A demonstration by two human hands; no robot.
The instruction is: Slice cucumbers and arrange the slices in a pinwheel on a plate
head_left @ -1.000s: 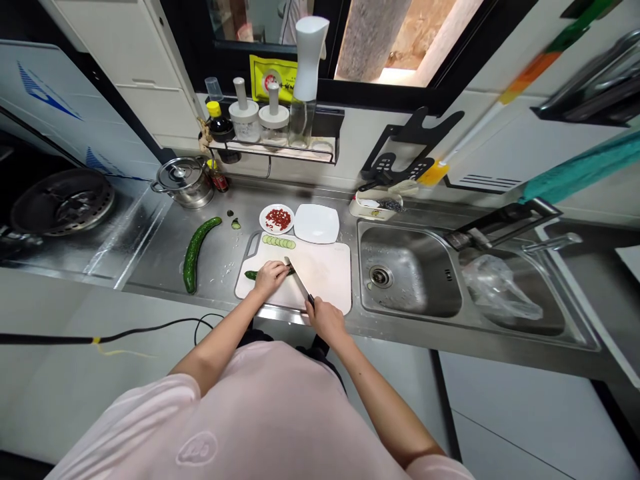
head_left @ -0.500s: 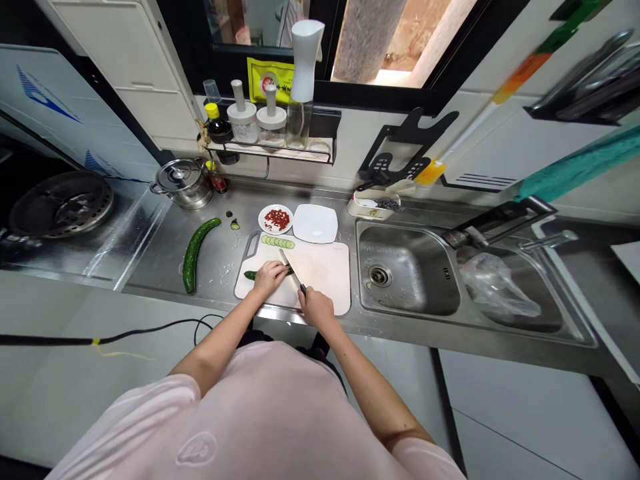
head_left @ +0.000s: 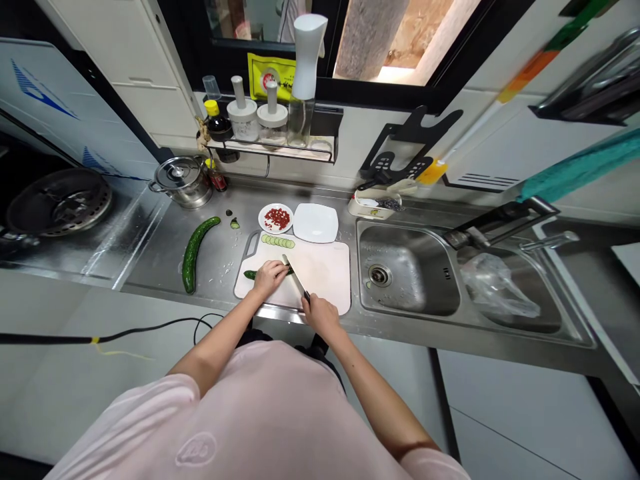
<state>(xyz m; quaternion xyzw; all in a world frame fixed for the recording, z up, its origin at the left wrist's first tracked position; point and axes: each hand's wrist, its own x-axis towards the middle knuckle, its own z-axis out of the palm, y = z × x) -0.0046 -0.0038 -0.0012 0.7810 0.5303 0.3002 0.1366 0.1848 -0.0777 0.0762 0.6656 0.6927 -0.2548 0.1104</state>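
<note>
My left hand (head_left: 271, 278) is closed over a piece of cucumber (head_left: 249, 274) on the white cutting board (head_left: 325, 273); the green end pokes out to its left and a bit shows at the fingertips. In my right hand (head_left: 321, 313) is the black handle of a knife (head_left: 297, 277). Its blade slants up and left, close beside the cucumber's right end. A row of overlapping cucumber slices (head_left: 278, 241) lies along the board's upper left. Left of the board, a whole curved cucumber (head_left: 193, 257) rests on the steel counter.
Behind the board stand a plate of chopped red pieces (head_left: 277, 218) and a white square plate (head_left: 315, 223). A steel pot (head_left: 182, 181) is at the back left. The sink (head_left: 407, 267) lies to the right, with a plastic bag (head_left: 497, 285) in its second basin. Cucumber scraps (head_left: 235, 224) dot the counter.
My right hand has drawn the knife slightly back toward me and to the right. My left hand stays on the cucumber.
</note>
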